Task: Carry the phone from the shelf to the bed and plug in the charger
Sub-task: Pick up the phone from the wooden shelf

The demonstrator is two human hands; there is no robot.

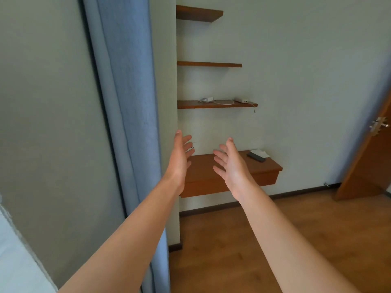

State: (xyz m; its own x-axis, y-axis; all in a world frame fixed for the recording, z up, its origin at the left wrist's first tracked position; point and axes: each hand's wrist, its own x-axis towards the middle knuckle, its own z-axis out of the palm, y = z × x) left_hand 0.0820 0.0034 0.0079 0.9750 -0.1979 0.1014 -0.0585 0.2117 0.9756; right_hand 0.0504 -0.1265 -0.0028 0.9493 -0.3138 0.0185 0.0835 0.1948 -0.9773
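Observation:
A dark phone point(256, 157) lies flat on the lowest wooden shelf point(262, 168), at its far right end, partly on a white paper point(260, 153). One shelf point(186, 105) higher holds a white charger block point(207, 99), its coiled white cable point(222, 102) and a white box point(242, 100). My left hand point(179, 158) and my right hand point(231, 166) are stretched out in front of the lowest shelf, palms facing each other, fingers spread, holding nothing. The phone lies to the right of my right hand, apart from it.
A blue curtain point(127, 102) hangs on the left beside a wall corner. Two more wooden shelves point(209, 64) sit higher up. A wooden door point(368, 161) with a metal handle stands open at the right. Wooden floor point(243, 250) lies below. A pale edge point(12, 261) shows at bottom left.

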